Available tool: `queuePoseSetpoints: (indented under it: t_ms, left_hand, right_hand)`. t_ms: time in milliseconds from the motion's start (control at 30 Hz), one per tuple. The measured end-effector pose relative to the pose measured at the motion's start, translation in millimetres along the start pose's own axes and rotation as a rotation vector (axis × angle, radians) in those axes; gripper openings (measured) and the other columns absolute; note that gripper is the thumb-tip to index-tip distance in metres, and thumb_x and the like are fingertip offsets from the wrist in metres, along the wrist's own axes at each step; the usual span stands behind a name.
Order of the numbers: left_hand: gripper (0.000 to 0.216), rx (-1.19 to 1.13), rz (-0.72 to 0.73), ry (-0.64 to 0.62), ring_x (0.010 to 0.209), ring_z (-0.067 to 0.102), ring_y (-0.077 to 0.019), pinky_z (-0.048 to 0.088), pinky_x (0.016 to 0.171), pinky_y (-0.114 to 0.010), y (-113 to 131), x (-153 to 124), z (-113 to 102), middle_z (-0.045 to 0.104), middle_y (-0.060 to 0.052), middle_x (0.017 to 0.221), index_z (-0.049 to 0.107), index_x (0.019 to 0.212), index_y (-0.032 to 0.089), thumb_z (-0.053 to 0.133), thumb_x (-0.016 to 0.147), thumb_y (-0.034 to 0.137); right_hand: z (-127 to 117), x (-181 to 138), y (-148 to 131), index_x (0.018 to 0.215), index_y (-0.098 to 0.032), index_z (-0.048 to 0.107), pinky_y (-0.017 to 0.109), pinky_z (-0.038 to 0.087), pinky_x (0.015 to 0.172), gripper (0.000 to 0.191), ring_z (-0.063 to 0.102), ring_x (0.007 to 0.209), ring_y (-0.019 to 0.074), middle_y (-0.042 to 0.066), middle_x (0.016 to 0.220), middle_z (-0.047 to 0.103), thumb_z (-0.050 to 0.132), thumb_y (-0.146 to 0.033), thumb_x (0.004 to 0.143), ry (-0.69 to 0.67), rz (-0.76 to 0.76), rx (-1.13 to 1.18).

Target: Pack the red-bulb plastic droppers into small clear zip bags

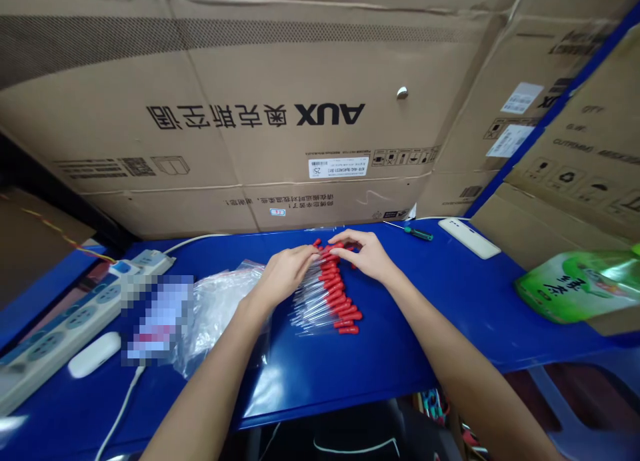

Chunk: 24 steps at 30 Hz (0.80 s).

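A row of droppers [330, 294] lies on the blue table, with red rubber bulbs to the right and thin clear tubes to the left. At the far end of the row, my left hand [287, 269] has its fingers closed on a dropper near where bulb and tube meet. Facing it, my right hand [367, 253] pinches a red dropper bulb [336, 246] between thumb and fingers. The fingers partly hide the farthest droppers. Clear plastic bags [220, 304] lie beside my left forearm.
Left stand a power strip [80, 314], a white oval case [95, 354] and a blurred phone [159, 318] on a cable. A green-handled screwdriver [418, 234], a white flat device [469, 238] and a green pouch [580, 284] are right. Cardboard [250, 68] walls the back.
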<state>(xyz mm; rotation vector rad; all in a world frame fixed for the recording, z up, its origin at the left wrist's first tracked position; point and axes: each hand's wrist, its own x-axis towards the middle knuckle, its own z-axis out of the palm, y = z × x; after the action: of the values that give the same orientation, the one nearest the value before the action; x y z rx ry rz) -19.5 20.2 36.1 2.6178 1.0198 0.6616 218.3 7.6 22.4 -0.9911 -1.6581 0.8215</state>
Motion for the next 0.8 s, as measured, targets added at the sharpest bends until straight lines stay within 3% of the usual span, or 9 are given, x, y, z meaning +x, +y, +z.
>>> queuePoseSetpoints:
  t_ms: [100, 200, 333, 567, 800]
  left_hand:
    - [0.035, -0.006, -0.002, 0.029, 0.100, 0.071, -0.0220, 0.050, 0.085, -0.032, -1.8, -3.0, -0.9, 0.075, -0.006, 0.112, 0.067, 0.111, 0.024, 0.036, 0.112, 0.041]
    - [0.034, -0.019, -0.011, 0.056, 0.101, 0.071, -0.0219, 0.050, 0.086, -0.031, -1.4, -3.6, -0.2, 0.075, -0.006, 0.112, 0.066, 0.112, 0.024, 0.038, 0.111, 0.043]
    - [0.035, -0.027, -0.026, 0.025, 0.100, 0.072, -0.0218, 0.049, 0.085, -0.030, -1.0, -4.4, 2.7, 0.077, -0.005, 0.114, 0.066, 0.112, 0.025, 0.036, 0.112, 0.043]
    - [0.040, 0.059, 0.025, 0.035, 0.083, 0.069, -0.0218, 0.040, 0.071, -0.029, -7.6, -6.9, 6.3, 0.075, -0.005, 0.092, 0.066, 0.102, 0.023, 0.033, 0.112, 0.043]
    - [0.039, 0.014, 0.140, 0.059, 0.074, 0.063, -0.0197, 0.036, 0.069, -0.029, -9.8, -7.8, 9.8, 0.070, -0.005, 0.083, 0.066, 0.100, 0.021, 0.035, 0.112, 0.041]
  right_hand:
    - [-1.4, 0.3, 2.5, 0.106, -0.023, 0.080, 0.033, 0.062, 0.077, 0.033, 0.075, 0.079, 0.0199, 0.003, 0.088, 0.080, 0.082, -0.047, 0.084, -0.031, 0.066, 0.072]
    - [-2.5, 0.8, 6.0, 0.095, -0.021, 0.079, 0.032, 0.061, 0.076, 0.030, 0.074, 0.078, 0.0189, 0.004, 0.086, 0.079, 0.083, -0.048, 0.083, -0.028, 0.091, 0.096]
    - [-3.2, 0.6, 10.9, 0.098, -0.021, 0.080, 0.031, 0.060, 0.071, 0.033, 0.072, 0.074, 0.0177, 0.003, 0.086, 0.079, 0.086, -0.046, 0.078, -0.039, 0.107, 0.119]
    - [-2.0, -2.6, 10.6, 0.093, -0.019, 0.080, 0.032, 0.059, 0.070, 0.034, 0.073, 0.073, 0.0199, 0.005, 0.081, 0.079, 0.085, -0.049, 0.078, -0.064, 0.101, 0.115]
    - [0.2, -10.3, 5.9, 0.087, -0.017, 0.079, 0.030, 0.057, 0.068, 0.038, 0.072, 0.069, 0.0183, 0.005, 0.076, 0.078, 0.090, -0.050, 0.072, -0.073, 0.060, 0.117]
